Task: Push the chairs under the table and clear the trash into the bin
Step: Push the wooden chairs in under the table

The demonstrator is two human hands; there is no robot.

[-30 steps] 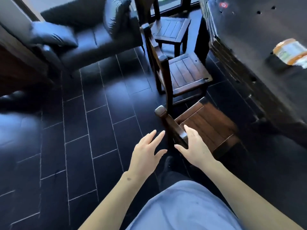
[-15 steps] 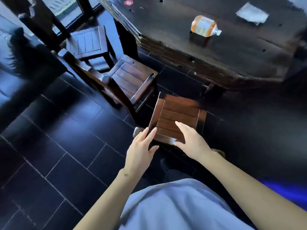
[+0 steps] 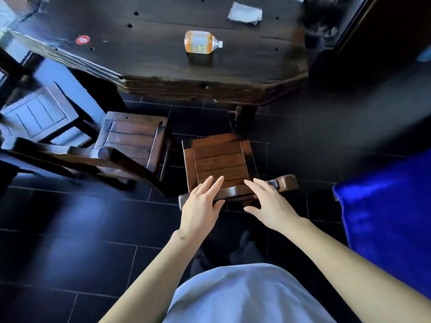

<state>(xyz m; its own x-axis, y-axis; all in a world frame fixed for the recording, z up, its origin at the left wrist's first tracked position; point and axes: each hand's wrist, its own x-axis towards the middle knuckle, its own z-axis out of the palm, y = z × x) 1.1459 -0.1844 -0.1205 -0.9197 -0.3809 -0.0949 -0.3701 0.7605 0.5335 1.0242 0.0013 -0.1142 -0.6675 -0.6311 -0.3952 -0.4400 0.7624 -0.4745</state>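
A brown slatted wooden chair [image 3: 219, 159] stands right in front of me, facing the dark wooden table [image 3: 163, 66], with its seat clear of the table edge. My left hand [image 3: 200, 208] and my right hand [image 3: 270, 203] hover with straight fingers over the chair's top rail [image 3: 233, 191]; whether they touch it I cannot tell. On the table lie an orange plastic bottle [image 3: 200, 41] on its side and a crumpled white paper [image 3: 245, 14].
A second dark chair [image 3: 130, 141] stands to the left, angled away from the table, and a third seat [image 3: 35, 117] sits further left. A bright blue object [image 3: 384, 217] fills the right side. A red round sticker [image 3: 82, 40] marks the tabletop. Black floor tiles lie all around.
My view has swung right, so the near chair and the table now face me squarely. Both hands have come up side by side over the chair's top rail.
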